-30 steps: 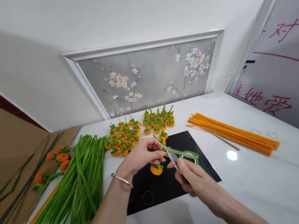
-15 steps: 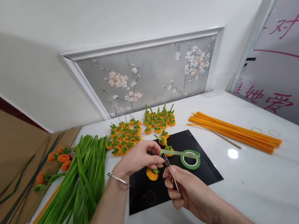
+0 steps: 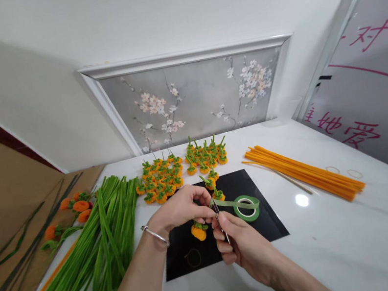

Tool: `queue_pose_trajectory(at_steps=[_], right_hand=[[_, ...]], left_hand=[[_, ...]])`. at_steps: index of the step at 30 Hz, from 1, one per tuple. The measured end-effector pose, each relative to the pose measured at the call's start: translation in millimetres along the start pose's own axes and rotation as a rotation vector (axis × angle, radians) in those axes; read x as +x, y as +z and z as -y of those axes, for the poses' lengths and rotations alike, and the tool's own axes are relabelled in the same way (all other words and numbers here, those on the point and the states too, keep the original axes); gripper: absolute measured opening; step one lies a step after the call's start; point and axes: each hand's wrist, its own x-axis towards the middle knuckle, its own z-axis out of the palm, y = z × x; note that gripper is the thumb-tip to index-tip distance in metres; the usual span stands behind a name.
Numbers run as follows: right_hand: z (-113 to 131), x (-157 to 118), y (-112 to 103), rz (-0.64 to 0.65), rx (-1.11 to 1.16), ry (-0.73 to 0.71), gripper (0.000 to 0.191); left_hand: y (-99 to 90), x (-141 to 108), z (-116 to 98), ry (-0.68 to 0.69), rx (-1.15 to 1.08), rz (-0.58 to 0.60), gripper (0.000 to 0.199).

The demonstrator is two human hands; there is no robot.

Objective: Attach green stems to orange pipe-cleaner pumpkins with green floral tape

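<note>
My left hand (image 3: 186, 207), a bracelet at its wrist, is closed with thumb and forefinger on the loose end of a green floral tape (image 3: 228, 203). Just under its fingers is a small orange pumpkin (image 3: 198, 232) of fuzzy chenille with a green top; the fingers partly hide how it is held. My right hand (image 3: 234, 238) grips a slim metal pair of scissors (image 3: 222, 225), whose tips are at the tape beside the left fingertips. From there the tape runs right to its roll (image 3: 247, 208), lying on a black mat (image 3: 267, 225).
Behind the hands stand several finished orange pumpkins (image 3: 164, 175) with green stems; two more are at the mat's top edge. Green chenille stems (image 3: 95, 246) lie left, orange ones (image 3: 302, 172) right. Orange flowers (image 3: 81, 205) rest on brown paper at far left. A wall closes the back.
The scissors' tips and both hands have shifted slightly, staying at the tape's end. The small pumpkin has turned and dropped a little under the left fingers.
</note>
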Motion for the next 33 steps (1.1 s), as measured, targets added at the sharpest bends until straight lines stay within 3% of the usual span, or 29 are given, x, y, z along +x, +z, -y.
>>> queue_pose_trajectory(at_steps=[9,14,17,20,22,25,28,33], right_hand=[[-2.1,3.6,-0.1,-0.005,0.026,-0.038,0.051],[7.6,1.7,-5.2,-0.056,-0.019,-0.161,0.047],[28.5,1.4,-32.4,-0.263,-0.392,-0.357,0.045],[53.9,5.2,-73.6,-0.589,-1.097,-0.632,0.028],[67.2,10.0,-97.2,-0.754,-1.575,-0.604,0.027],[75.9,18.3,-115.1,-0.791,-1.715,-0.552,0.025],[74.7,24.8,-118.0,-0.786,-1.749,-0.518,0.021],[74.2,28.4,-128.0,-0.772,-1.721,-0.503,0.023]], left_hand=[[0.3,2.7,2.1,0.011,-0.027,0.026,0.017],[-1.7,3.6,3.8,-0.005,-0.046,-0.008,0.017],[-2.2,5.5,4.9,-0.027,-0.068,-0.079,0.019],[-1.9,8.1,6.7,0.008,-0.118,-0.143,0.022],[-0.8,9.9,7.2,0.063,-0.132,-0.188,0.024],[3.3,12.5,6.1,0.145,-0.11,-0.283,0.024],[10.5,14.9,4.0,0.197,-0.11,-0.357,0.026],[20.9,19.0,3.5,0.251,-0.149,-0.366,0.032]])
